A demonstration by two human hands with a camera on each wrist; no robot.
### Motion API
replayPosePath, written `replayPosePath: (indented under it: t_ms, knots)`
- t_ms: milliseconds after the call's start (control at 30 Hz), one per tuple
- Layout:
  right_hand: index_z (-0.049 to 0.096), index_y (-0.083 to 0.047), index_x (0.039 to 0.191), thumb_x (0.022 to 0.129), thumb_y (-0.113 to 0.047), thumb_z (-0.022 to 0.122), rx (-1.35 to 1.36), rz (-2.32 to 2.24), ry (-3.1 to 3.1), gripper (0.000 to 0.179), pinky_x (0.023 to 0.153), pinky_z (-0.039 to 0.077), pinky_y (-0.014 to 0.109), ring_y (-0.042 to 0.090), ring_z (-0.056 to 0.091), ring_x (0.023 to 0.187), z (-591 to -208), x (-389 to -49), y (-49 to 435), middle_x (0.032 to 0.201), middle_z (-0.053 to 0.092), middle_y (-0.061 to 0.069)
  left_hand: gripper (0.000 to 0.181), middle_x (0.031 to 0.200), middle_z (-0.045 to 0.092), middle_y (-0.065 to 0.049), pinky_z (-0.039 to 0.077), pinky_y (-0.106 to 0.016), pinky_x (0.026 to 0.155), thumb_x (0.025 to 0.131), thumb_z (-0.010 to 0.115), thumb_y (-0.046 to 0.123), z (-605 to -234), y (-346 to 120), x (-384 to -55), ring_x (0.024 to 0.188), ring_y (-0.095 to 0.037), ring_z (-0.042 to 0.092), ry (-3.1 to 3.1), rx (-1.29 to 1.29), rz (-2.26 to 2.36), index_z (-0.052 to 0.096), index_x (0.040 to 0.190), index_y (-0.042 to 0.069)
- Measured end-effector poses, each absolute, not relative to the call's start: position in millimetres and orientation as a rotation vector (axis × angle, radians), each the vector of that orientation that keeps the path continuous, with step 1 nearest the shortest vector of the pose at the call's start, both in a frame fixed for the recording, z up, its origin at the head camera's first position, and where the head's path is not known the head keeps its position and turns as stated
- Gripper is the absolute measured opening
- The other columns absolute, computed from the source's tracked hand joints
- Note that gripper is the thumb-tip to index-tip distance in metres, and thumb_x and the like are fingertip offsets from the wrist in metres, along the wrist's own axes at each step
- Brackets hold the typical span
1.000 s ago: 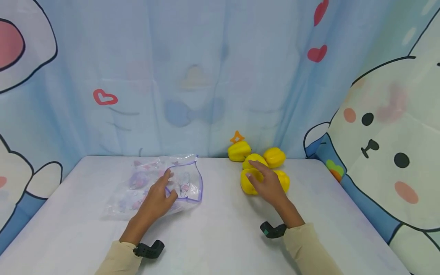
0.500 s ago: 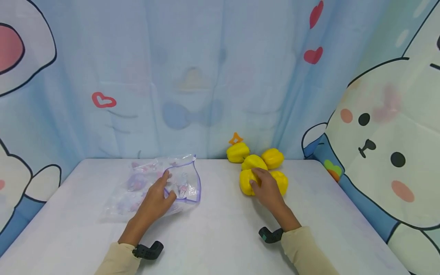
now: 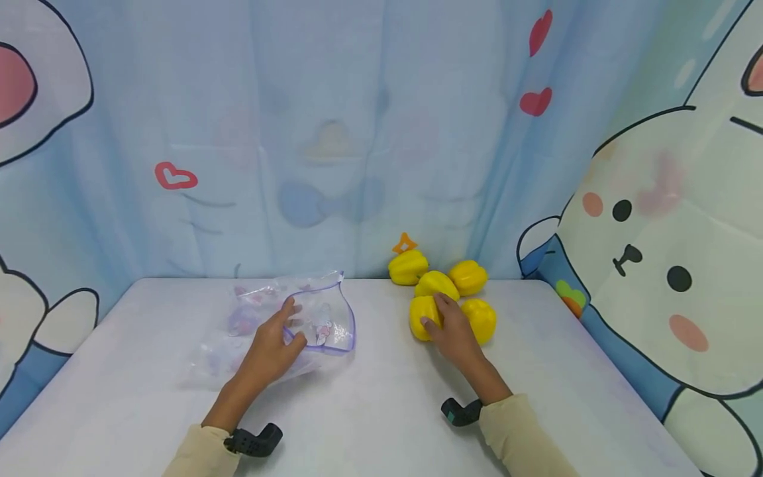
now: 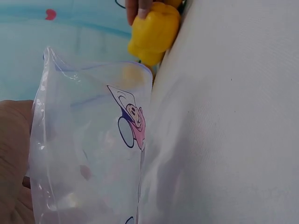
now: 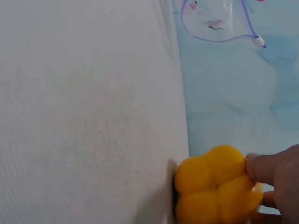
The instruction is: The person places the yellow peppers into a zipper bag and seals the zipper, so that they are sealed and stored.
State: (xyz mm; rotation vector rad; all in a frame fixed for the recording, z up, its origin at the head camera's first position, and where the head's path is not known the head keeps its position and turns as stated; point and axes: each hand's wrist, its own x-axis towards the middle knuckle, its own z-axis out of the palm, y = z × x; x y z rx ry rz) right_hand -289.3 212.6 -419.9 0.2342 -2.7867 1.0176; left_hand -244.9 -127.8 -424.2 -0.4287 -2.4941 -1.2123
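Note:
A clear plastic zip bag [image 3: 329, 319] with a purple rim and cartoon prints stands with its mouth spread toward the right. My left hand [image 3: 271, 348] holds it at the rim, fingers and thumb apart; some fingertips are hidden by the film. In the left wrist view, that hand [image 4: 16, 163] shows at the left edge behind the bag [image 4: 98, 154]. My right hand [image 3: 456, 334] grips the front left yellow bell pepper [image 3: 420, 318]. From the right wrist, thumb and fingers are seen at the side of this lobed pepper [image 5: 210, 186], which appears low at the table.
Several more yellow bell peppers cluster close by: one at the right hand's right side [image 3: 480, 319], one just behind [image 3: 436, 283], and others farther back [image 3: 408, 267]. A blue cartoon curtain [image 3: 322, 146] hangs along the white table's [image 3: 369, 411] far edge.
My right hand has come down from above the peppers and closed around the front left one. The left hand stays at the bag, whose mouth looks slightly wider.

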Motion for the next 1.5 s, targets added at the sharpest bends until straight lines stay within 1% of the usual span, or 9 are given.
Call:
replayPosePath:
  t_ms: [300, 433, 600, 833, 967, 1067, 1200, 1367, 1500]
  knots:
    - [0.027, -0.005, 0.153, 0.094, -0.018, 0.063, 0.333, 1.111, -2.784, 0.070, 0.113, 0.024, 0.053, 0.035, 0.030, 0.139, -424.8, -289.5, 210.5, 0.154, 0.030, 0.018, 0.073, 0.139, 0.053, -0.015, 0.037, -0.049, 0.106, 0.084, 0.062, 0.005, -425.3, -123.4, -242.4, 0.123, -0.034, 0.053, -2.486, -0.459, -1.258, 0.030, 0.149, -0.005]
    - [0.025, -0.008, 0.154, 0.094, -0.019, 0.063, 0.318, 1.202, -2.770, 0.071, 0.111, 0.028, 0.054, 0.035, 0.034, 0.136, -426.3, -290.0, 211.3, 0.154, 0.030, 0.017, 0.072, 0.139, 0.053, -0.015, 0.035, -0.049, 0.107, 0.085, 0.061, 0.006, -425.6, -120.8, -241.7, 0.126, -0.034, 0.051, -2.495, -0.469, -1.258, 0.030, 0.149, -0.005]
    - [0.031, -0.009, 0.152, 0.093, -0.018, 0.065, 0.325, 1.260, -2.755, 0.068, 0.107, 0.033, 0.055, 0.035, 0.036, 0.135, -425.8, -289.7, 213.3, 0.153, 0.032, 0.015, 0.072, 0.138, 0.054, -0.014, 0.035, -0.048, 0.107, 0.084, 0.062, 0.006, -426.2, -117.9, -241.5, 0.126, -0.034, 0.051, -2.484, -0.477, -1.244, 0.032, 0.148, -0.007]
    - [0.036, -0.011, 0.150, 0.093, -0.020, 0.067, 0.360, 1.303, -2.716, 0.065, 0.107, 0.034, 0.054, 0.033, 0.040, 0.132, -422.0, -288.8, 210.6, 0.151, 0.037, 0.012, 0.071, 0.140, 0.052, -0.015, 0.035, -0.048, 0.107, 0.086, 0.062, 0.006, -423.3, -112.8, -238.0, 0.126, -0.034, 0.050, -2.519, -0.509, -1.201, 0.030, 0.148, -0.006]
    - [0.039, -0.012, 0.149, 0.091, -0.020, 0.069, 0.451, 1.342, -2.664, 0.065, 0.106, 0.037, 0.052, 0.032, 0.042, 0.131, -415.1, -285.0, 205.1, 0.151, 0.039, 0.010, 0.071, 0.141, 0.051, -0.015, 0.035, -0.047, 0.107, 0.086, 0.062, 0.005, -423.1, -110.7, -234.8, 0.126, -0.034, 0.050, -2.510, -0.518, -1.209, 0.030, 0.148, -0.006]
    - [0.041, -0.014, 0.149, 0.090, -0.021, 0.070, 0.544, 1.393, -2.637, 0.066, 0.100, 0.044, 0.049, 0.035, 0.046, 0.128, -407.6, -278.6, 199.8, 0.150, 0.040, 0.009, 0.071, 0.140, 0.051, -0.017, 0.035, -0.047, 0.107, 0.086, 0.062, 0.004, -424.9, -108.8, -233.7, 0.127, -0.035, 0.050, -2.485, -0.556, -1.213, 0.030, 0.147, -0.008]
    - [0.041, -0.021, 0.149, 0.089, -0.025, 0.071, 0.652, 1.483, -2.648, 0.067, 0.093, 0.051, 0.044, 0.039, 0.048, 0.125, -398.5, -268.0, 191.9, 0.149, 0.041, 0.007, 0.070, 0.139, 0.052, -0.019, 0.036, -0.046, 0.106, 0.085, 0.063, 0.004, -429.7, -106.1, -233.5, 0.127, -0.035, 0.049, -2.467, -0.617, -1.155, 0.031, 0.146, -0.011]
    - [0.043, -0.023, 0.148, 0.089, -0.020, 0.071, 0.774, 1.560, -2.630, 0.065, 0.091, 0.052, 0.036, 0.036, 0.049, 0.126, -389.9, -258.9, 183.9, 0.148, 0.043, 0.004, 0.069, 0.138, 0.053, -0.018, 0.035, -0.046, 0.107, 0.085, 0.063, 0.004, -429.1, -101.0, -231.0, 0.129, -0.035, 0.047, -2.449, -0.640, -1.147, 0.033, 0.145, -0.011]
    - [0.043, -0.021, 0.148, 0.090, -0.015, 0.070, 0.857, 1.632, -2.619, 0.064, 0.090, 0.052, 0.031, 0.033, 0.048, 0.127, -386.8, -253.8, 181.6, 0.149, 0.041, 0.004, 0.069, 0.139, 0.053, -0.015, 0.036, -0.046, 0.106, 0.086, 0.063, 0.004, -425.9, -96.3, -227.6, 0.126, -0.032, 0.051, -2.471, -0.624, -1.175, 0.032, 0.146, -0.008]
